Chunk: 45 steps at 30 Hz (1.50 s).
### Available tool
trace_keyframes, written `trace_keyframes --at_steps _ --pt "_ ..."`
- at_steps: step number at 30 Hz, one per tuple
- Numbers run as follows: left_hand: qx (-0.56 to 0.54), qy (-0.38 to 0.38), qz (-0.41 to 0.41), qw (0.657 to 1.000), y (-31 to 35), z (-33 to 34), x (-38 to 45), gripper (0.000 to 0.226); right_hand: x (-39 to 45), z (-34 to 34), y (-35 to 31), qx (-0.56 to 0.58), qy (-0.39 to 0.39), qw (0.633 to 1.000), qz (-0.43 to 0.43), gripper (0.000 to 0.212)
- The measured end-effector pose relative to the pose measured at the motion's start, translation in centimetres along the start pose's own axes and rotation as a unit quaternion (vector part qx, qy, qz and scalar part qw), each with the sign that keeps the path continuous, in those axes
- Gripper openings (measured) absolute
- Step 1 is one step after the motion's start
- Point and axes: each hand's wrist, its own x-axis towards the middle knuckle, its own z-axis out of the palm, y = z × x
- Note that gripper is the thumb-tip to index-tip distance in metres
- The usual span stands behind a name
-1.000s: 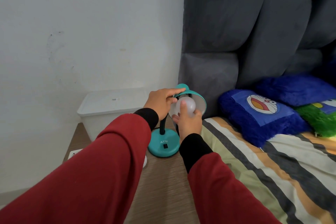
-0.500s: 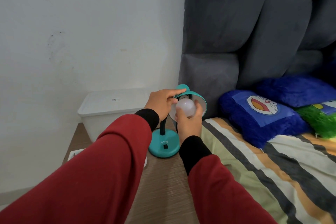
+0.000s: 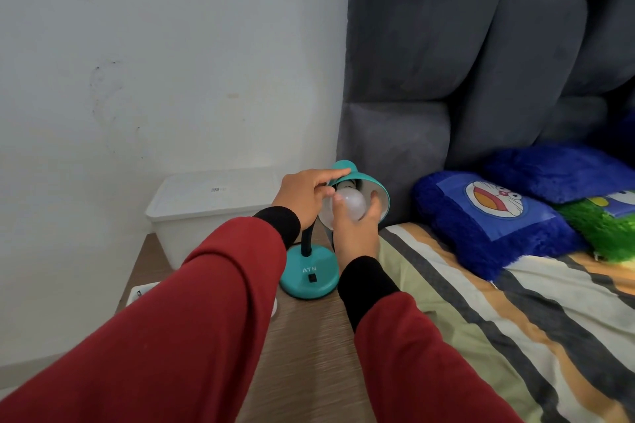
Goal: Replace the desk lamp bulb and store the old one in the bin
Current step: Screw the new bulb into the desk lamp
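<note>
Right hand (image 3: 355, 230) is wrapped around the bulb (image 3: 347, 208) from below, thumb on its left face and fingers curled round the right side, so the grasp is closed on the glass. The bulb is a frosted white globe with a faint pinkish cast, round and unlit; its neck points up into the shade (image 3: 372, 187), where a dark socket shows just behind it. Whether the base is threaded in or free of the socket cannot be told.

Left hand (image 3: 304, 197) grips the shade from the left, fingers laid over its teal upper rim and thumb beneath, pinched closed on it. The shade is teal outside, white inside, and tilted so its mouth faces the camera and slightly right.

A dark flexible neck runs from the shade down to the lamp base (image 3: 309, 276), a round teal disc lettered "ATN" with a black switch, standing on the wooden bedside table (image 3: 309, 347).

A white lidded bin (image 3: 209, 213) sits on the table behind and left of the lamp, against the wall, lid closed. Both sleeves are red with black cuffs.
</note>
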Motion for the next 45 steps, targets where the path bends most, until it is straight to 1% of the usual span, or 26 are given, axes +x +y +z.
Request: trace_keyframes --at_steps 2,4,6,9,11,14,16,19,23,25,27,28,29,31,33,36,39,43,45 --pt "-0.002 0.0 -0.002 1.0 0.0 0.0 -0.1 0.042 -0.1 0.0 0.1 -0.005 0.005 1.0 -0.014 0.064" --pt "-0.001 -0.001 0.0 1.0 0.0 0.0 -0.1 0.043 -0.2 0.2 0.2 0.013 0.005 1.0 -0.001 0.058" --pt "0.002 -0.001 0.002 1.0 0.1 0.0 -0.1 0.043 0.0 0.2 0.2 0.035 0.008 0.999 0.024 0.06" --pt "0.006 -0.002 0.002 1.0 0.1 0.1 -0.1 0.043 0.4 -0.1 0.3 0.005 0.001 1.0 -0.013 0.066" --pt "0.007 -0.001 0.002 1.0 0.0 0.1 -0.1 0.042 0.4 -0.1 0.3 0.008 -0.004 1.0 -0.02 0.059" --pt "0.007 0.0 0.004 1.0 0.0 0.0 -0.1 0.042 0.2 0.0 -0.2 0.048 -0.012 0.999 0.003 0.052" --pt "0.008 0.0 0.005 1.0 0.0 0.1 0.0 0.041 0.0 -0.2 -0.5 0.033 -0.016 0.999 0.005 0.057" --pt "0.005 0.0 0.004 1.0 0.1 0.1 -0.1 0.042 0.1 -0.4 -0.4 -0.02 -0.009 1.0 -0.017 0.066" --pt "0.011 0.004 0.004 1.0 0.1 0.0 -0.1 0.041 0.0 0.0 -0.5 0.002 -0.007 1.0 0.009 0.062" --pt "0.011 0.004 0.002 1.0 0.2 0.1 -0.1 0.041 0.2 0.3 -0.3 0.01 -0.011 0.999 0.03 0.073" --pt "0.006 0.003 0.001 1.0 0.3 0.1 -0.2 0.042 0.3 0.4 0.1 0.004 -0.018 0.999 0.05 0.092" --pt "0.005 0.003 0.001 1.0 0.4 0.1 -0.3 0.042 0.2 0.2 0.0 -0.013 -0.023 0.998 0.054 0.095" --pt "0.005 0.003 0.002 1.0 0.4 0.1 -0.4 0.043 -0.1 -0.1 -0.3 -0.039 -0.028 0.997 0.054 0.091" --pt "0.005 0.005 0.001 1.0 0.4 0.0 -0.5 0.043 -0.1 -0.9 -1.1 -0.101 -0.045 0.993 0.048 0.073" --pt "0.007 0.001 -0.001 1.0 0.6 -0.2 -0.6 0.043 0.4 -1.6 -1.6 -0.17 -0.057 0.983 0.045 0.062" --pt "0.035 -0.024 -0.002 0.999 0.8 -0.4 -0.8 0.046 0.9 -2.0 -2.6 -0.257 -0.075 0.963 0.027 0.064" --pt "0.115 -0.048 -0.009 0.992 0.9 -0.3 -0.9 0.055 0.7 -2.4 -3.8 -0.319 -0.085 0.943 0.032 0.068" --pt "0.156 -0.064 -0.055 0.984 0.7 -0.9 -1.7 0.062 0.3 -2.8 -5.0 -0.379 -0.07 0.922 0.029 0.062" --pt "0.173 -0.07 -0.087 0.979 0.4 -1.4 -2.4 0.062 0.0 -3.0 -5.3 -0.424 -0.07 0.903 0.017 0.052"
